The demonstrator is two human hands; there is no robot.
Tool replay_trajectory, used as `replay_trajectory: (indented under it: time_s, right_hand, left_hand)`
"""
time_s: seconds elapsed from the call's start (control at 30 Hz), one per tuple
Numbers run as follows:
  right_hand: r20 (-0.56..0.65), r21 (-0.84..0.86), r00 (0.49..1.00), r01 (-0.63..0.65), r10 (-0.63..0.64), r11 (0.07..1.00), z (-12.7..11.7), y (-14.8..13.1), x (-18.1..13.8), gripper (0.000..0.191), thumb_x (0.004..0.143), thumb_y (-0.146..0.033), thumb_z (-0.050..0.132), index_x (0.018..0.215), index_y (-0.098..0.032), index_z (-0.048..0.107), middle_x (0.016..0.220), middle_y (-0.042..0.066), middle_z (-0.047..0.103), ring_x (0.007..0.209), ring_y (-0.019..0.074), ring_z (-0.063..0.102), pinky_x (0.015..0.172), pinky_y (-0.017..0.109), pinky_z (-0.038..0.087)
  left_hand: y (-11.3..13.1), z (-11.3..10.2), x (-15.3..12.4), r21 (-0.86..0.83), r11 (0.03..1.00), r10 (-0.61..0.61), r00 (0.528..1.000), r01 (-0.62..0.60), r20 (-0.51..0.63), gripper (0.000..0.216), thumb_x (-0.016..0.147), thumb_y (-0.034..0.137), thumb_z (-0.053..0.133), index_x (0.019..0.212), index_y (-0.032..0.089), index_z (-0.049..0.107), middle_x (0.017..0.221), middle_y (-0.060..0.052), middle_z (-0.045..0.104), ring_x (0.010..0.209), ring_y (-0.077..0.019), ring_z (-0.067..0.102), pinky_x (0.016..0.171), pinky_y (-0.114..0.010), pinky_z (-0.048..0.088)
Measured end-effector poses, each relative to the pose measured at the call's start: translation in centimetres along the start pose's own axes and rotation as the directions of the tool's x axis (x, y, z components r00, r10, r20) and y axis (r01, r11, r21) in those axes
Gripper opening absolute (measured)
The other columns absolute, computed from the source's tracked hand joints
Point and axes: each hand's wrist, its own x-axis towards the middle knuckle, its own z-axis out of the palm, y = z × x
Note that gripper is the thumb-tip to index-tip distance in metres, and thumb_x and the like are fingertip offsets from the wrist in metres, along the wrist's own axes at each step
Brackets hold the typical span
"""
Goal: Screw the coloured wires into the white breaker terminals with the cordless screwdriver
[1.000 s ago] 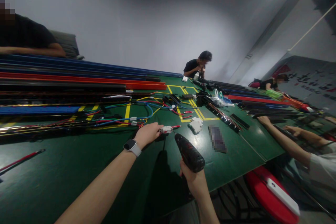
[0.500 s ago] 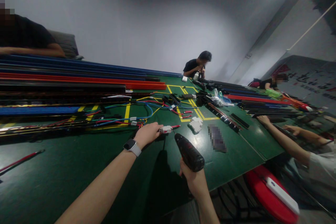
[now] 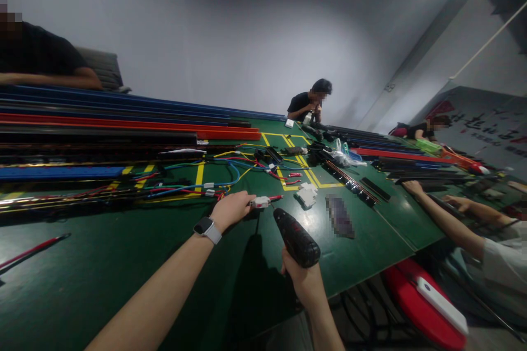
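Partly, the left hand (image 3: 231,211) hides the white block (image 3: 260,203).

Black drill (image 3: 297,239), white block (image 3: 260,203), green tabletop (image 3: 86,263)

1 view: head-worn, wide-angle, shot from the near side of the green worktable (image 3: 144,263), facing forward and down across it. Left hand (image 3: 233,211) and right hand (image 3: 304,285) are close to the lens, below frame center. Grey wall (image 3: 185,38) fills the far background; lettered banner (image 3: 481,115) farther off, frame right.
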Motion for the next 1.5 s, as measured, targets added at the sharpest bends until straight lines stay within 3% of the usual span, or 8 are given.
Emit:
replay_trajectory:
  time_s: [0.2, 0.37, 0.9, 1.13, 1.33, 1.5]
  right_hand:
    - [0.003, 0.024, 1.000, -0.016, 0.015, 1.000, 0.16, -0.27, -0.09, 0.027, 0.084, -0.046, 0.065, 0.079, -0.019, 0.064, 0.058, -0.002, 0.059, 0.057, 0.0178, 0.058, 0.062, 0.030, 0.049]
    - [0.024, 0.006, 0.999, -0.026, 0.026, 1.000, 0.13, -0.43, -0.01, 0.029, 0.085, -0.046, 0.063, 0.070, -0.021, 0.061, 0.058, -0.001, 0.059, 0.056, 0.0173, 0.058, 0.061, 0.030, 0.048]
    - [0.003, 0.015, 0.999, -0.036, 0.036, 0.999, -0.03, -0.08, -0.09, 0.027, 0.084, -0.046, 0.066, 0.084, -0.018, 0.065, 0.057, -0.002, 0.061, 0.057, 0.0192, 0.059, 0.062, 0.032, 0.049]
    - [0.015, 0.022, 0.999, -0.044, 0.043, 0.999, 0.05, -0.51, -0.23, 0.027, 0.084, -0.045, 0.065, 0.076, -0.019, 0.064, 0.059, -0.001, 0.060, 0.058, 0.0177, 0.058, 0.062, 0.030, 0.049]
    - [-0.010, 0.029, 0.999, -0.044, 0.044, 0.999, 0.12, -0.08, -0.16, 0.027, 0.083, -0.045, 0.067, 0.086, -0.018, 0.065, 0.058, -0.003, 0.060, 0.057, 0.0183, 0.058, 0.062, 0.031, 0.048]
    - [0.031, 0.004, 0.999, -0.018, 0.017, 1.000, -0.03, -0.21, -0.08, 0.023, 0.086, -0.041, 0.063, 0.074, -0.020, 0.063, 0.058, -0.002, 0.058, 0.057, 0.0176, 0.058, 0.062, 0.030, 0.048]
  left_hand:
    - [-0.07, 0.08, 0.02, 0.008, 1.000, 0.009, 1.000, -0.009, 0.000, 0.028, 0.097, 0.040, 0.049, 0.117, 0.035, 0.068, 0.107, -0.007, 0.067, 0.097, -0.0228, 0.067, 0.080, -0.031, 0.049]
    - [-0.01, 0.02, -0.02, 0.010, 1.000, 0.010, 1.000, -0.010, -0.006, 0.028, 0.097, 0.040, 0.048, 0.116, 0.034, 0.069, 0.105, -0.007, 0.067, 0.096, -0.0231, 0.068, 0.078, -0.031, 0.049]
    - [-0.03, -0.11, -0.02, 0.021, 0.999, 0.032, 0.999, -0.031, -0.010, 0.027, 0.097, 0.037, 0.048, 0.113, 0.033, 0.069, 0.103, -0.007, 0.068, 0.093, -0.0241, 0.068, 0.075, -0.032, 0.049]
    - [-0.08, -0.08, 0.00, 0.009, 1.000, 0.030, 0.999, -0.030, -0.011, 0.028, 0.097, 0.038, 0.049, 0.116, 0.033, 0.069, 0.104, -0.008, 0.068, 0.093, -0.0235, 0.068, 0.075, -0.031, 0.048]
    - [-0.08, 0.11, 0.02, 0.008, 1.000, 0.025, 0.999, -0.025, -0.026, 0.028, 0.097, 0.040, 0.048, 0.113, 0.032, 0.070, 0.103, -0.008, 0.068, 0.092, -0.0234, 0.068, 0.074, -0.031, 0.048]
    - [-0.11, 0.28, 0.07, 0.002, 1.000, 0.021, 0.999, -0.021, -0.033, 0.030, 0.098, 0.040, 0.047, 0.116, 0.034, 0.070, 0.104, -0.008, 0.068, 0.093, -0.0227, 0.068, 0.077, -0.031, 0.049]
